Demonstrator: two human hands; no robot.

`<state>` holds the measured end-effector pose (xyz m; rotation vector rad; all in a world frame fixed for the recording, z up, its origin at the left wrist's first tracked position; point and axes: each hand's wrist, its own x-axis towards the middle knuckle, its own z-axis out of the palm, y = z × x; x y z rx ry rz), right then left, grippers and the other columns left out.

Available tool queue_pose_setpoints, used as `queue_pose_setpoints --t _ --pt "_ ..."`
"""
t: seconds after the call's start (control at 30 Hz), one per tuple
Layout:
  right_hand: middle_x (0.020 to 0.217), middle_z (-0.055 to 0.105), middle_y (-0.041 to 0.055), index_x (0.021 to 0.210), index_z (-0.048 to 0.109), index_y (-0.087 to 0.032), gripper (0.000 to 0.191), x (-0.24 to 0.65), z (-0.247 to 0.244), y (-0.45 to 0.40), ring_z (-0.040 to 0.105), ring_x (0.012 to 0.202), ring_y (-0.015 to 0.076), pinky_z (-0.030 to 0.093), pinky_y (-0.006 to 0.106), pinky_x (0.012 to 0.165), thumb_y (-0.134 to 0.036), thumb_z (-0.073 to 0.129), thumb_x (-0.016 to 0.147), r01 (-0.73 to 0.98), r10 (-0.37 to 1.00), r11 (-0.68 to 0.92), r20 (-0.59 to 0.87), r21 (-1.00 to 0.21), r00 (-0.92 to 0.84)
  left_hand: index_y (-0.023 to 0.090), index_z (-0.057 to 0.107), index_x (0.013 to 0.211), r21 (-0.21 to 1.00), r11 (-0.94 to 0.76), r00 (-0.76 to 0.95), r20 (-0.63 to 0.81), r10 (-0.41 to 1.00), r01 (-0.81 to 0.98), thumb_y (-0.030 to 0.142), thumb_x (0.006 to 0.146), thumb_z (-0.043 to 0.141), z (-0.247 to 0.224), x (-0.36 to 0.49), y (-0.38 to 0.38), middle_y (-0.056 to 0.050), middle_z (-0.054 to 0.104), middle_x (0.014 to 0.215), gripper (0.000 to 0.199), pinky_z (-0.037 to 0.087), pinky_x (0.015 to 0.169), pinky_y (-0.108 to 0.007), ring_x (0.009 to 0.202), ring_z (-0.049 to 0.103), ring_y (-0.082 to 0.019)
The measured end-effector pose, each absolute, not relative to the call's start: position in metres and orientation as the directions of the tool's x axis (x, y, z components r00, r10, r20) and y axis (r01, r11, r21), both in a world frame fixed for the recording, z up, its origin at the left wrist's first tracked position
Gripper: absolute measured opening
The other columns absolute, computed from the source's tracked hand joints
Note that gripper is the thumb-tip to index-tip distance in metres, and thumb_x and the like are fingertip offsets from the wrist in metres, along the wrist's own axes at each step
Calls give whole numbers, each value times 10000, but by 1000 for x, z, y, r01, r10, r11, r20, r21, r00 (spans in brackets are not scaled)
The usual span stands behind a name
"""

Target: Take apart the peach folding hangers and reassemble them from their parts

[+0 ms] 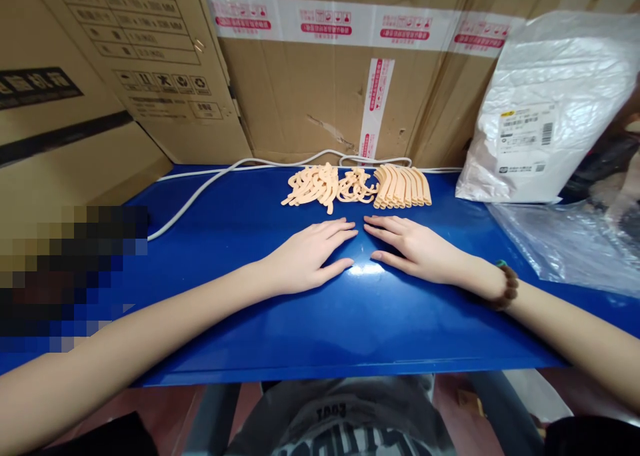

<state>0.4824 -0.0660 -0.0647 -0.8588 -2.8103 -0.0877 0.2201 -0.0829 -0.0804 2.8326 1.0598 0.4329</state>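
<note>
My left hand (313, 256) lies palm down on the blue table (310, 333), fingers stretched out and holding nothing. Facing it across a small gap, my right hand (415, 248) also rests flat with nothing in it, a brown beaded bracelet (509, 287) on its wrist. Just beyond the fingertips are beige curved pieces in three groups: a loose pile (314, 186) on the left, a smaller tangle of thinner curled pieces (356, 186) in the middle, and a neat stack of tube-like pieces (403, 186) on the right.
Cardboard boxes (300, 83) stand along the back and left. A white cable (200, 189) runs behind the beige pieces. At the right are a white plastic parcel (540, 123) and a clear plastic bag (560, 243). The left edge holds a pixelated dark area.
</note>
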Motion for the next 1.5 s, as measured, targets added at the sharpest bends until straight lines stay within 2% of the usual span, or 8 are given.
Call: queue_pose_setpoints --t 0.07,0.33,0.63,1.0,1.2,1.33,1.43,1.5 --pt "1482 511 222 1422 549 -47 597 483 -64 -67 532 1334 343 462 530 1095 -481 418 1033 560 549 829 202 -7 -811 123 434 1497 197 -759 731 205 651 620 495 1036 386 -82 218 -83 -118 433 1578 594 335 1208 -429 1473 382 -252" --pt "1491 499 225 1440 534 -67 585 483 -65 -67 517 1354 335 449 539 1107 -474 420 1036 566 561 824 189 -34 -806 116 422 1513 165 -740 727 144 672 652 499 1044 349 -81 220 -87 -125 389 1599 610 318 1221 -452 1485 365 -261" --pt "1510 481 217 1441 525 -47 609 484 -66 -68 505 1370 316 437 493 1128 -487 378 1047 571 562 821 175 -2 -808 124 423 1512 164 -736 724 135 676 657 505 1045 341 -81 220 -87 -127 385 1600 609 317 1221 -439 1487 361 -257" --pt "1499 504 192 1460 508 -112 562 484 -65 -68 514 1367 291 437 485 1129 -472 417 1039 577 574 816 187 -48 -797 122 424 1513 165 -734 724 127 678 658 501 1046 337 -80 220 -87 -129 384 1600 607 307 1228 -446 1489 358 -259" --pt "1507 498 183 1464 507 -148 532 483 -66 -68 509 1369 295 430 518 1124 -453 447 1031 569 577 816 195 -97 -793 128 416 1516 176 -737 725 136 675 653 501 1044 346 -82 220 -86 -131 382 1600 605 316 1223 -455 1487 361 -261" --pt "1469 549 155 1444 526 -154 522 484 -57 -66 546 1333 272 447 464 1113 -456 476 1021 566 599 798 169 -205 -783 123 425 1510 173 -737 725 134 675 654 497 1044 348 -80 220 -87 -134 384 1599 603 319 1222 -455 1484 366 -265" --pt "1285 695 88 1305 638 -185 437 490 -35 -58 662 1164 232 514 389 1022 -468 467 1021 594 684 716 200 -367 -701 114 430 1506 173 -736 726 127 676 655 492 1045 349 -79 220 -87 -131 386 1600 602 323 1221 -457 1481 371 -268" --pt "1150 748 64 1207 690 -198 412 495 -17 -48 704 1039 233 552 376 925 -488 484 999 650 760 648 282 -397 -585 118 431 1505 177 -735 724 130 677 655 492 1044 354 -79 220 -87 -124 391 1599 599 322 1222 -454 1481 372 -265"
